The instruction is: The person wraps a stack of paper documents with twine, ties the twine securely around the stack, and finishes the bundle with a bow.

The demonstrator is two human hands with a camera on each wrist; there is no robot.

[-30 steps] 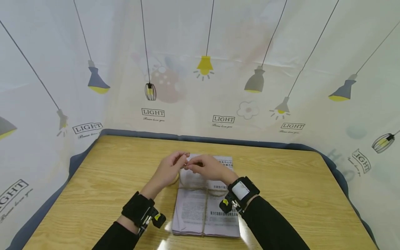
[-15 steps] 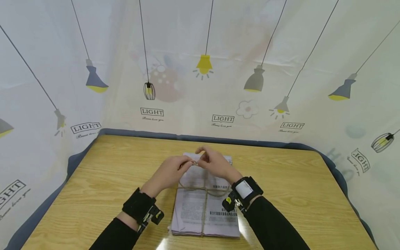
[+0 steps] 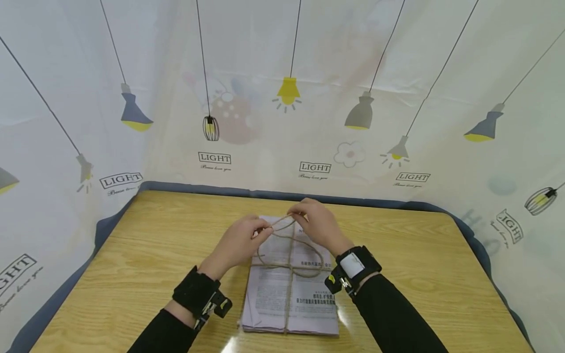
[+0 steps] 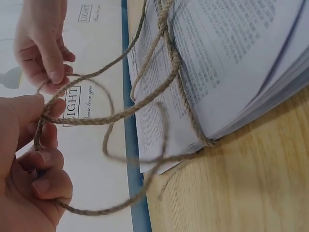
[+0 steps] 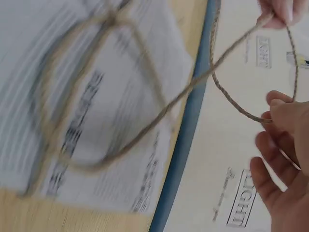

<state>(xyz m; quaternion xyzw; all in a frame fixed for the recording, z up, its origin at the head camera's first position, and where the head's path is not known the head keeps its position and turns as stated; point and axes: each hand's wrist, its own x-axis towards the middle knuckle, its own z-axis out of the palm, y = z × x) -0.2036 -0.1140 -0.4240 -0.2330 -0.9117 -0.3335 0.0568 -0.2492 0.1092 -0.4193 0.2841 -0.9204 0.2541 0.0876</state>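
Note:
A stack of printed newspapers (image 3: 270,299) lies on the table, with brown twine (image 3: 289,291) crossed over it and knotted near the middle. Above its far end, my left hand (image 3: 238,242) pinches the twine between thumb and fingers; in the left wrist view a strand (image 4: 120,116) runs from this hand (image 4: 29,164) back to the knot. My right hand (image 3: 320,224) pinches a small loop of the same twine to the right, seen in the right wrist view as a loop (image 5: 231,101) between both hands. A slack curve of twine hangs over the papers.
The wooden table (image 3: 397,274) extends to both sides of the stack. Behind it hangs a pale cloth (image 3: 265,186) printed with lamps, and a dark blue band (image 3: 335,199) borders the table's far edge. Wrist cameras (image 3: 198,294) are strapped to both forearms.
My right hand has moved away from the left, to the right and farther back, drawing out a loop of twine. The left hand shifted slightly right, then stayed nearly still. The stack stays put.

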